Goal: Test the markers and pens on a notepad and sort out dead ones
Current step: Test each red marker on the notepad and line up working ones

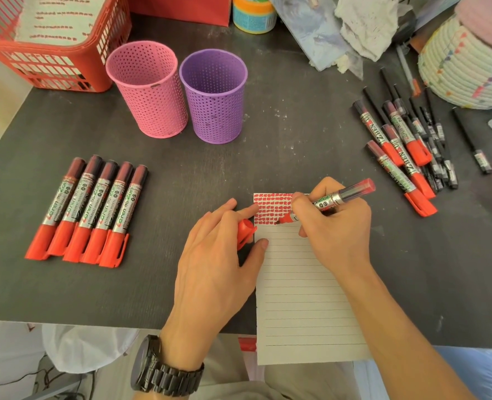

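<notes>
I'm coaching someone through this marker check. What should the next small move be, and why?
Probably drag the marker tip a short way right along the notepad. The right hand has the tip on the paper at the end of the lowest row of red marks, with bare paper beside it, and the left hand holds the cap ready.

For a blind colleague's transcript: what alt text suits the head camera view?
A right hand touches an uncapped red marker to a lined paper notepad topped with rows of red marks; the left hand holds the red cap. Five capped red markers lie in a row at left; markers and black pens are piled at right.
</notes>
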